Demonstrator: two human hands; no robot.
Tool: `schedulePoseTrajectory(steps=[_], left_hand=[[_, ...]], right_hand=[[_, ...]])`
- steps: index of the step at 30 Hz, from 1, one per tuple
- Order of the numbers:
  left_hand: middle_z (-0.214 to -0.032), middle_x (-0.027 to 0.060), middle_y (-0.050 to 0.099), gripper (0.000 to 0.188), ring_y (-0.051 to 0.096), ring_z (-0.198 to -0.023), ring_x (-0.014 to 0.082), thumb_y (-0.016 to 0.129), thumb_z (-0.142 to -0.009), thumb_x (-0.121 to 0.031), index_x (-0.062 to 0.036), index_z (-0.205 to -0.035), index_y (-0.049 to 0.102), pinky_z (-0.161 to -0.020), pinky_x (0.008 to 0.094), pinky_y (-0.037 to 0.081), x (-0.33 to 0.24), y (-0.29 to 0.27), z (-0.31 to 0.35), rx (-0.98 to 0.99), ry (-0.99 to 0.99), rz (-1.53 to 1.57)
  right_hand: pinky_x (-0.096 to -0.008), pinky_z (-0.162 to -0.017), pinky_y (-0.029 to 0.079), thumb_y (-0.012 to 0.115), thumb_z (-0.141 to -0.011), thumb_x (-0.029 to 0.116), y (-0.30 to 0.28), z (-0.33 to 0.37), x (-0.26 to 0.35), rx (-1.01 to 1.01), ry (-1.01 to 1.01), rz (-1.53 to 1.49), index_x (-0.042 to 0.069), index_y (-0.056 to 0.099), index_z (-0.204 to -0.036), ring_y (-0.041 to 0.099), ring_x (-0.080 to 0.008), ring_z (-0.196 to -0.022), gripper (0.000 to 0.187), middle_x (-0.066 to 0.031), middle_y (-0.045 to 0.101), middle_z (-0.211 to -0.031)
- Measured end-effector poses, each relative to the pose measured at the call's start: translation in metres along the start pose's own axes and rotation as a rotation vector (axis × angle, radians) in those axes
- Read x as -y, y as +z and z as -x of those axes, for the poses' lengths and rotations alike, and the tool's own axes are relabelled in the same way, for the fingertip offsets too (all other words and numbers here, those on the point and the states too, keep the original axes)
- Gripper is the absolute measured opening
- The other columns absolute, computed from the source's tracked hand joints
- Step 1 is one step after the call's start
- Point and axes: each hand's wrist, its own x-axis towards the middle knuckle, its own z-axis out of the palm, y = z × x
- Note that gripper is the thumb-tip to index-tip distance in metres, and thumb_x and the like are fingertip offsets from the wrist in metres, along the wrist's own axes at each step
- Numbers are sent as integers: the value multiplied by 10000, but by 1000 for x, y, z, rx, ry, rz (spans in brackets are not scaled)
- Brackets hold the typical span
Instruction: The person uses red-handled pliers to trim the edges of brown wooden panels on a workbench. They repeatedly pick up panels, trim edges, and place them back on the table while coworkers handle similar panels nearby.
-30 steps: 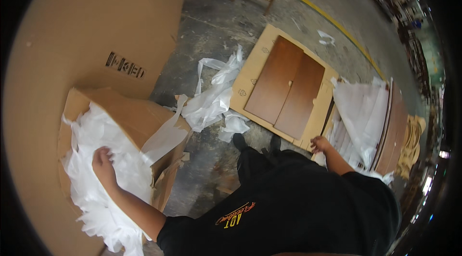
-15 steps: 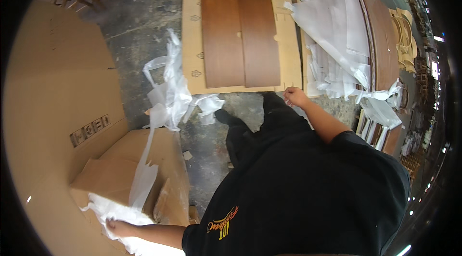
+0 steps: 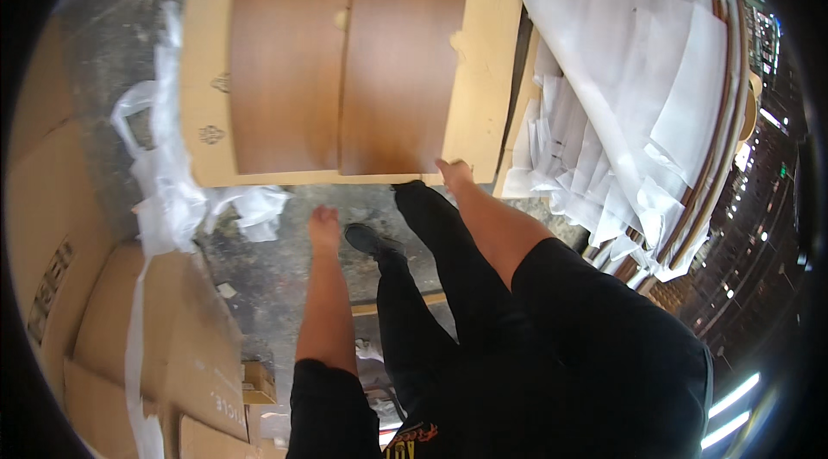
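In the head view, two brown wooden panels are being shown lying side by side on a flat cardboard sheet on the concrete floor, far of the person's feet. The near edge of the right panel is being touched by the right hand, though whether it is being gripped cannot be told; the left hand is being held empty and loosely curled above the floor. A lift of the panels is judged to be starting, and both hands would be needed under that edge. White plastic wrap is trailing at the left, cardboard boxes are lying near left, and white foam sheets are being piled over stacked panels at the right, crowding the footing.
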Motion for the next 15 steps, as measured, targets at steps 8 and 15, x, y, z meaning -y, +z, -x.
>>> schedulePoseTrajectory(steps=[8,15], left_hand=[[-1620,189,343,826,579,-1271,367,669,-1010,-341,-35,-1639,230,-958,511,558,26,163,-114,-236,-72,348],[-1371,285,597,581,613,-1233,428,703,-940,-283,40,-1406,576,-1004,485,518,63,159,-123,-360,159,-200]], right_hand=[[-426,-962,522,712,-896,643,43,-102,3,-161,61,-205,-78,598,-1315,654,-329,-1120,842,-233,674,-1233],[-460,-1079,467,677,-906,667,49,-112,-1,-305,-55,-234,-109,583,-1325,597,-418,-1272,887,-325,635,-1306]])
